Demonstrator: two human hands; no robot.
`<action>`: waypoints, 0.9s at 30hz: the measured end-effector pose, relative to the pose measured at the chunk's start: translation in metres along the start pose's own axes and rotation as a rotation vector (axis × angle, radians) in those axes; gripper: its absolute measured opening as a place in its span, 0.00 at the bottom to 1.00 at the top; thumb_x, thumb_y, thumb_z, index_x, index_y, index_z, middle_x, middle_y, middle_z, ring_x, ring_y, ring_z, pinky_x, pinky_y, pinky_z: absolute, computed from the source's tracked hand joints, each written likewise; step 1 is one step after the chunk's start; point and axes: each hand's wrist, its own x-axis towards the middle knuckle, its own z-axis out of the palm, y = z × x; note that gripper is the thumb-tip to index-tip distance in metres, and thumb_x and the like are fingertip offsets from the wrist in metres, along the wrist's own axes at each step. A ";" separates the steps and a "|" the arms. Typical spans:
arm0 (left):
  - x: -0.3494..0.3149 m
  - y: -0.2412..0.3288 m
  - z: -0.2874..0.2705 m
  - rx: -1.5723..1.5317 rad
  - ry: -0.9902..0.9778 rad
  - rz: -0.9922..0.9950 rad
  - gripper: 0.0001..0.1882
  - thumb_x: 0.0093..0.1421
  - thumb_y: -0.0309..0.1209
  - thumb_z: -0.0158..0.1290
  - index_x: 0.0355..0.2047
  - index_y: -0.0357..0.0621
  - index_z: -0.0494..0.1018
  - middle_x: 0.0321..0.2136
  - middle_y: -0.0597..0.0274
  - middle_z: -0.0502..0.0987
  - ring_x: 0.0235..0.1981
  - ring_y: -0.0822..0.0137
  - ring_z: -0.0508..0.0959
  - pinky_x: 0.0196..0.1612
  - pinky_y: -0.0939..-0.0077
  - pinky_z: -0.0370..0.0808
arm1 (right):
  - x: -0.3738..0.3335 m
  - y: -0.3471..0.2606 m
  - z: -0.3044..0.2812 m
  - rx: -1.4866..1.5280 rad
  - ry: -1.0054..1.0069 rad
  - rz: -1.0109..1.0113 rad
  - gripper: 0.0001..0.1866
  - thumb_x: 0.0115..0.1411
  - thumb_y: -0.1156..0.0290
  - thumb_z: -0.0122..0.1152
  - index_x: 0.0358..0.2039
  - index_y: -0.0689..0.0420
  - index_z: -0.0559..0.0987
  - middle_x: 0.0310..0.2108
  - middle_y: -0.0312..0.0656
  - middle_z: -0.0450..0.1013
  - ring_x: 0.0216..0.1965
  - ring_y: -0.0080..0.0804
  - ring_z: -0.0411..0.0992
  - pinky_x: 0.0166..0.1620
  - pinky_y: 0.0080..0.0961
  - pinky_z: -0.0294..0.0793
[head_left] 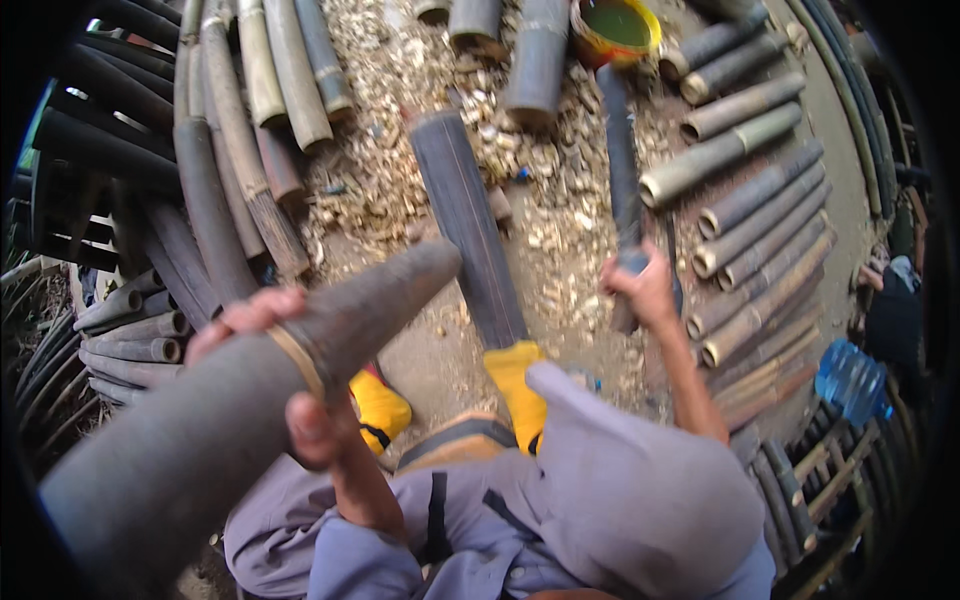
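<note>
My left hand (290, 350) is wrapped round a thick grey-brown bamboo tube (200, 410), which is tilted up across the left side, its large near end close to the camera. My right hand (640, 285) grips the lower part of a long, narrow dark tool (620, 160) that points away from me; it looks like a machete, but blur hides its exact kind. Between the hands another dark bamboo tube (465, 220) lies on the ground, its near end by the yellow boot (518, 385) on my foot. The second yellow boot (380, 408) is partly hidden behind my left arm.
Wood chips (380, 130) cover the ground ahead. Bamboo poles (225, 150) lie stacked at the left, and cut tubes (760, 220) are lined up at the right. A yellow-rimmed bucket (655, 35) holds green liquid. A blue water jug (848, 380) stands at the right.
</note>
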 end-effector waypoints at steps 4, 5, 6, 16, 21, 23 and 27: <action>-0.001 0.009 0.004 0.203 0.047 0.031 0.42 0.47 0.43 0.63 0.56 0.40 0.53 0.39 0.53 0.69 0.40 0.55 0.74 0.51 0.51 0.71 | 0.000 -0.014 0.061 -0.049 -0.108 -0.076 0.20 0.48 0.80 0.66 0.39 0.63 0.66 0.22 0.40 0.73 0.17 0.23 0.72 0.21 0.19 0.74; 0.001 0.007 0.005 0.211 0.057 0.019 0.42 0.47 0.43 0.63 0.56 0.40 0.53 0.38 0.53 0.69 0.40 0.55 0.74 0.51 0.51 0.71 | 0.001 -0.017 0.069 -0.047 -0.110 -0.096 0.19 0.48 0.79 0.67 0.37 0.61 0.66 0.21 0.39 0.73 0.16 0.23 0.71 0.20 0.19 0.73; -0.001 0.005 0.005 0.228 0.078 0.006 0.42 0.47 0.43 0.63 0.55 0.40 0.53 0.38 0.53 0.69 0.40 0.55 0.74 0.51 0.51 0.71 | 0.003 -0.015 0.075 -0.087 -0.130 -0.091 0.20 0.49 0.78 0.68 0.38 0.60 0.66 0.21 0.36 0.71 0.16 0.21 0.70 0.19 0.18 0.72; -0.002 -0.012 -0.010 0.167 0.200 -0.054 0.39 0.43 0.41 0.54 0.55 0.39 0.56 0.40 0.54 0.66 0.43 0.56 0.69 0.55 0.58 0.64 | 0.021 -0.001 0.099 0.165 -0.110 -0.060 0.16 0.50 0.78 0.64 0.38 0.59 0.68 0.24 0.36 0.70 0.22 0.21 0.72 0.24 0.18 0.72; 0.002 -0.012 -0.002 0.223 0.222 -0.077 0.39 0.43 0.41 0.54 0.55 0.38 0.56 0.41 0.52 0.66 0.43 0.55 0.70 0.56 0.55 0.64 | 0.026 0.002 0.103 -0.310 -0.020 -0.257 0.23 0.45 0.77 0.66 0.41 0.58 0.67 0.24 0.38 0.72 0.25 0.28 0.75 0.29 0.25 0.74; 0.005 -0.011 0.004 0.252 0.220 -0.078 0.39 0.43 0.41 0.53 0.55 0.38 0.55 0.42 0.51 0.66 0.43 0.55 0.70 0.56 0.54 0.63 | 0.029 0.002 0.109 -0.285 0.056 -0.299 0.22 0.45 0.77 0.66 0.40 0.58 0.68 0.24 0.39 0.73 0.26 0.28 0.75 0.30 0.26 0.75; 0.007 -0.005 0.004 0.184 0.049 -0.078 0.39 0.44 0.42 0.54 0.55 0.39 0.56 0.42 0.51 0.67 0.43 0.54 0.70 0.56 0.50 0.64 | 0.033 0.000 0.103 -0.378 0.011 -0.132 0.19 0.45 0.75 0.66 0.38 0.60 0.72 0.26 0.42 0.76 0.29 0.30 0.77 0.34 0.26 0.77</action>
